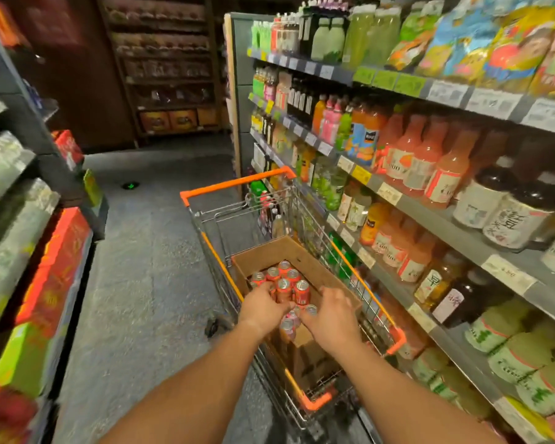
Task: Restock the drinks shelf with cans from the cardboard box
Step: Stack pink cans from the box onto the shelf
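An open cardboard box (pixel 297 254) sits in a wire shopping trolley (pixel 305 219) with orange trim. Several red cans (pixel 284 283) with silver tops stand inside the box. Both my hands reach down into it. My left hand (pixel 263 307) lies over the cans at the near left, fingers curled down among them. My right hand (pixel 332 318) covers cans at the near right, fingers bent over their tops. Whether either hand grips a can is hidden. The drinks shelf (pixel 430 216) runs along the right, full of bottles.
The trolley stands close against the right shelving. Shelves with red and green cartons (pixel 55 261) line the left side. Grey floor (pixel 148 251) of the aisle lies between them. A dark wooden rack (pixel 164 65) stands at the far end.
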